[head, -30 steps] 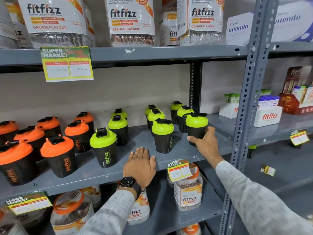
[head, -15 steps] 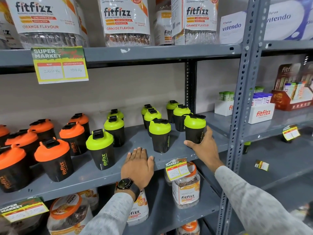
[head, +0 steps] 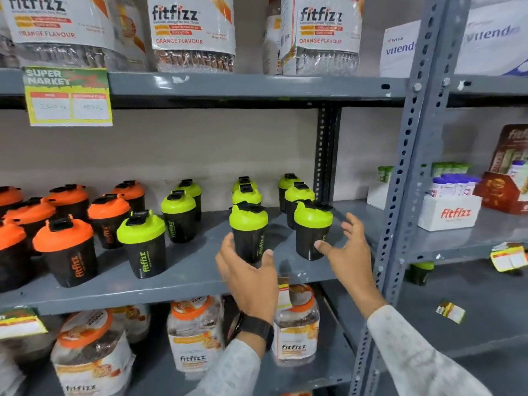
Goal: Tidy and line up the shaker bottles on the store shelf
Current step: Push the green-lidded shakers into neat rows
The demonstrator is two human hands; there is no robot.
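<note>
I am standing at the grey painted metal shelf point(head: 183, 277) and working on its right end, where the lime-lidded shakers are sitting in loose columns. My left hand point(head: 249, 277) is wrapping around the foot of the front black plastic shaker bottle with a domed lime-green lid point(head: 249, 230), thumb on one side and fingers on the other, so I am gripping it low on its tapered body. My right hand point(head: 347, 250) is spread wide and slack, holding nothing, its thumb just touching or hovering beside the neighbouring black shaker with a lime-green lid and black flip cap point(head: 313, 231); I cannot tell which. Both bottles are standing upright, long axes vertical, directly ahead of my hands and just behind the shelf's front lip, so each hand is the nearer one for its own bottle. The move I am judging comes down to the gap between these two front bottles and whether each is sitting square ahead of the two green-lidded shakers behind it. The bodies are looking smooth, dark and slightly glossy, narrowing toward the base, so a low grip could tip them. Further left, a black shaker with lime lid and green lettering point(head: 144, 245) and the black shakers with orange lids point(head: 64, 250) are waiting in rougher, staggered rows.
</note>
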